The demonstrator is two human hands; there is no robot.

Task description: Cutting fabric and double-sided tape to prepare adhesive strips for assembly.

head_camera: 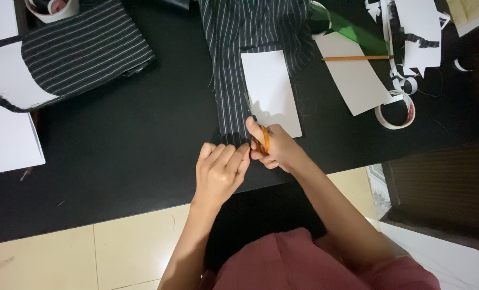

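Note:
A long strip of black cloth with thin white stripes [234,80] runs down the middle of a black table [132,139]. A white paper rectangle [272,88] lies on the strip's right side. My right hand [277,147] grips orange-handled scissors [263,138] at the strip's near end, blades pointing up along the paper's left edge. My left hand [218,172] pinches the cloth's near edge just left of the scissors, fingers curled.
A folded striped cloth with a white curved piece [62,53] lies at far left beside white sheets [5,139]. A pencil [358,57] rests on another white paper [358,75]. A tape roll [395,115], paper scraps [417,32] and a green ruler [358,32] sit at right.

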